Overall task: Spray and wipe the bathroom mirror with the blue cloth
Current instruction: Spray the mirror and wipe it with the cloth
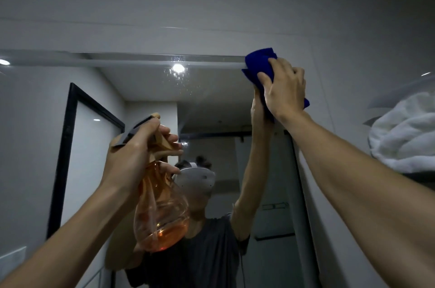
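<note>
No readable text or labels anywhere

blue cloth [259, 64], orange bottle [162, 212], white towels [404, 132]

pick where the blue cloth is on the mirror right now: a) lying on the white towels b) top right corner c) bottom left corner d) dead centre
b: the right hand presses the bunched blue cloth against the mirror at its top right corner, just under the upper edge, while the left hand holds the orange spray bottle lower down.
</note>
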The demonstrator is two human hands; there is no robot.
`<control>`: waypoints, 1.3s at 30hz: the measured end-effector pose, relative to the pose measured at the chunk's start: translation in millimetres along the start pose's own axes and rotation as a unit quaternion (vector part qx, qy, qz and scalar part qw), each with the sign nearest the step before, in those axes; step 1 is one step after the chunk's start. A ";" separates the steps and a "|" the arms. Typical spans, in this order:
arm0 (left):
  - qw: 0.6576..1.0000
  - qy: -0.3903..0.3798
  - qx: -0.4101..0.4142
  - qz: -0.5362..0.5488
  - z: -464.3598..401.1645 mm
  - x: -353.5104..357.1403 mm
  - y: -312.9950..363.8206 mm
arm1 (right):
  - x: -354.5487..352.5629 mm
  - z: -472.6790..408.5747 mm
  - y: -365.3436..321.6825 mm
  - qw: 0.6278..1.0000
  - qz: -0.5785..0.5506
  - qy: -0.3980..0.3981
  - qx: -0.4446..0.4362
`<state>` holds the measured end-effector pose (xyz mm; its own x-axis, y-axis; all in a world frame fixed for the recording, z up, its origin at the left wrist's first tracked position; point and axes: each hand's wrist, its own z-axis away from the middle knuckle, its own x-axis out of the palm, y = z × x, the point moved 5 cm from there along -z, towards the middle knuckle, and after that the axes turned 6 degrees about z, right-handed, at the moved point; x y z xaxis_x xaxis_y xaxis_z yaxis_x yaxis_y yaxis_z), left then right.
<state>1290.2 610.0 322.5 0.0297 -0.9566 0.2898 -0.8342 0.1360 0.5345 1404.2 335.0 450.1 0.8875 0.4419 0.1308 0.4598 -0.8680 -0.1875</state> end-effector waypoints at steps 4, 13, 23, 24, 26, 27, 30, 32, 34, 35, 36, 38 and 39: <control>1.000 0.010 0.016 -0.009 -3.3 -3.5 8.6 | 14.0 -14.5 -43.0 0.993 -0.062 -0.012 0.099; 1.000 0.002 0.003 0.019 7.9 -25.1 19.4 | 13.3 116.8 -143.4 0.953 0.001 -0.017 -0.304; 1.000 0.003 0.011 -0.012 3.9 -28.5 16.2 | 13.3 23.5 -42.5 0.989 0.076 -0.023 -0.126; 1.000 0.003 0.011 -0.011 2.6 -28.2 16.1 | 12.1 10.9 -29.0 0.994 0.072 -0.035 -0.081; 1.000 0.001 0.009 -0.006 1.0 -28.0 15.9 | 12.7 -2.6 -16.3 0.996 0.059 -0.055 -0.035; 1.000 0.002 0.010 -0.006 0.6 -28.4 15.9 | 13.8 -4.5 -17.7 0.996 0.056 -0.058 -0.026; 1.000 0.007 0.017 -0.010 2.4 -32.0 17.1 | 22.1 -1.2 -37.9 0.998 0.040 -0.056 -0.014; 1.000 0.012 0.016 -0.009 5.3 -36.7 18.1 | 25.1 11.8 -64.7 0.997 0.028 -0.056 -0.041; 1.000 0.019 0.010 -0.006 10.1 -42.2 19.3 | 25.0 38.8 -98.0 0.993 0.005 -0.072 -0.092; 1.000 0.023 0.010 -0.007 13.2 -45.3 20.6 | 24.8 58.8 -115.8 0.988 -0.005 -0.080 -0.129; 1.000 0.026 0.010 -0.009 16.5 -47.7 22.1 | 24.9 82.4 -133.2 0.981 -0.006 -0.087 -0.173; 1.000 0.027 0.006 -0.008 24.3 -50.6 25.6 | 27.0 132.3 -161.0 0.961 0.015 -0.099 -0.259; 1.000 0.025 0.002 -0.004 27.9 -52.3 27.5 | 29.1 151.3 -168.9 0.953 0.025 -0.103 -0.283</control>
<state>1250.4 656.6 299.8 0.0639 -0.9433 0.3257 -0.8364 0.1274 0.5331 1357.0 528.7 338.3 0.9221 0.3805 -0.0699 0.3779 -0.8471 0.3735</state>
